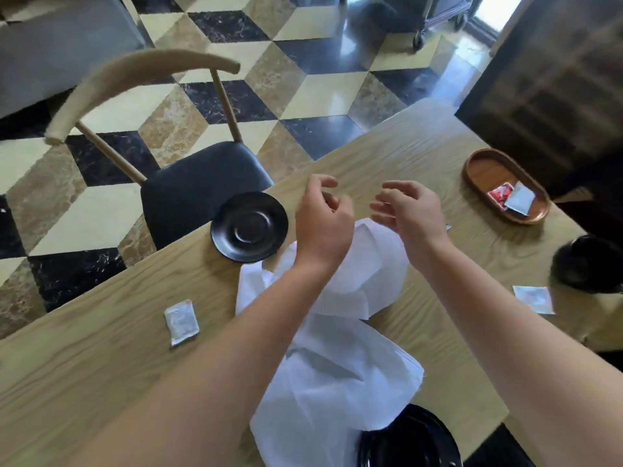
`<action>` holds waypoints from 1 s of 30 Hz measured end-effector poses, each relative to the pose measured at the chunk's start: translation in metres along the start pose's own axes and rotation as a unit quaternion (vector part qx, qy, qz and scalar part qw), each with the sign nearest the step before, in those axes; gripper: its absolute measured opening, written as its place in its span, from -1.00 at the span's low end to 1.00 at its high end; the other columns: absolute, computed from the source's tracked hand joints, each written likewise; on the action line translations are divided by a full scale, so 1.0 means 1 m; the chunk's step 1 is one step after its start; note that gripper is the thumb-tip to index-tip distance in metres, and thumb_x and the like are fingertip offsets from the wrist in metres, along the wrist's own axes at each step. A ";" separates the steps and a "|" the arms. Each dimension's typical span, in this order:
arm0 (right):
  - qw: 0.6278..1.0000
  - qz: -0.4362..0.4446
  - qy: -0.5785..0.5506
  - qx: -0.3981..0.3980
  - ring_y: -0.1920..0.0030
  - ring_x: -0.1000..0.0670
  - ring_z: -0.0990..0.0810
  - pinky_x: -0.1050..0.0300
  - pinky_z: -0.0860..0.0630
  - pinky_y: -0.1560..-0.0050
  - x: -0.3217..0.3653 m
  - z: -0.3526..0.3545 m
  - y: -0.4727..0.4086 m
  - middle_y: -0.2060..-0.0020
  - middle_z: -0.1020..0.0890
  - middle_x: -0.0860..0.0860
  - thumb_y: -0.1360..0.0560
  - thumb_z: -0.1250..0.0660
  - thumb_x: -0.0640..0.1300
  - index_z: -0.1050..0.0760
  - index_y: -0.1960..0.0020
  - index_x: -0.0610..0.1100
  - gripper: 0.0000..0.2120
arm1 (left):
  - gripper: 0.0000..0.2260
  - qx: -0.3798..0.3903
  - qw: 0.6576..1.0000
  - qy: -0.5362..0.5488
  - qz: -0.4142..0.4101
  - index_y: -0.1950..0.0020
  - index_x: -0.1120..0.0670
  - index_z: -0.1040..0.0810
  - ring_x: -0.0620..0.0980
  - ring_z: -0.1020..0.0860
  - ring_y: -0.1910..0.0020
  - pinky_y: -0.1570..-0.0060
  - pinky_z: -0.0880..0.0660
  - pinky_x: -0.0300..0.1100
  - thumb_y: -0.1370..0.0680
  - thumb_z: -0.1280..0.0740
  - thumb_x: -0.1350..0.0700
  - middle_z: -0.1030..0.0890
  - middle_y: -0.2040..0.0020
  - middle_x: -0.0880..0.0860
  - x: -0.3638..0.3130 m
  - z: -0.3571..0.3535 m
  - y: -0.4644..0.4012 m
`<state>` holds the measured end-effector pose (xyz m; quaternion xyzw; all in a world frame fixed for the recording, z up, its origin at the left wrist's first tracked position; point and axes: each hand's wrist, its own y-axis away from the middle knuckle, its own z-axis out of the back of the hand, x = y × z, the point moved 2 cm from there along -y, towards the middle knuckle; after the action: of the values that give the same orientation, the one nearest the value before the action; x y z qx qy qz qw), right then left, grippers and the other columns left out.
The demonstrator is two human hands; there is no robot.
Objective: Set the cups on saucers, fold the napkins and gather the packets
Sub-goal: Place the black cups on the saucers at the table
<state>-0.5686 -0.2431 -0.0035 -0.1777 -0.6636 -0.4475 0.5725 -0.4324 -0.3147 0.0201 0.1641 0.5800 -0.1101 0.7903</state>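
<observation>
My left hand [323, 220] and my right hand [409, 210] hover side by side above the table, fingers loosely curled and apart, holding nothing. Beneath them lie crumpled white napkins [340, 332], spread from mid-table toward me. A bare black saucer [249, 226] sits left of my left hand near the table edge. Another black saucer [409, 441] is at the bottom, partly under a napkin. A silver packet [181, 322] lies at the left, another packet [534, 299] at the right. A blurred black cup [588, 262] stands at the right edge.
An oval wooden tray [485, 170] at the far right holds a red packet [500, 194] and a grey packet [521, 199]. A chair [202, 183] with a black seat stands against the table's far left edge. Dark furniture rises beyond the table's right end.
</observation>
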 end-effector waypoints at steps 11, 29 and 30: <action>0.963 -0.196 -0.083 -0.163 0.29 -0.03 -0.63 0.02 -0.59 0.14 -0.056 0.255 0.034 0.20 -0.61 -0.10 -0.59 -0.31 -0.21 -0.53 0.02 -0.21 -0.92 | -0.88 0.198 0.970 0.056 0.131 0.16 -0.05 -0.48 0.05 -0.64 0.39 0.19 -0.60 0.10 -0.49 -0.26 0.18 -0.59 0.26 0.01 -0.014 -0.233 0.108; 0.949 -0.181 -0.167 -0.198 0.12 -0.06 -0.76 0.02 -0.71 0.10 -0.113 0.361 -0.005 -0.03 -0.72 -0.11 -0.54 -0.41 0.02 -0.55 -0.24 -0.11 -0.67 | -0.49 0.328 0.927 -0.006 0.181 -0.40 -0.01 -0.48 0.01 -0.72 0.22 0.17 -0.71 0.00 -0.48 -0.53 0.02 -0.69 -0.03 0.07 0.021 -0.383 0.097; 0.947 -0.181 -0.170 -0.203 0.09 -0.07 -0.76 0.00 -0.71 0.05 -0.113 0.360 -0.007 -0.04 -0.72 -0.11 -0.55 -0.40 -0.01 -0.54 -0.23 -0.11 -0.69 | -0.52 0.338 0.923 -0.003 0.185 -0.39 0.00 -0.49 0.03 -0.73 0.20 0.21 -0.70 -0.05 -0.50 -0.51 0.05 -0.69 -0.05 0.09 0.019 -0.383 0.097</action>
<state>-0.7581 0.0717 -0.0898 -0.2407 -0.6672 -0.6323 0.3117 -0.7290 -0.0769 -0.0903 0.5254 0.4651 -0.1522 0.6961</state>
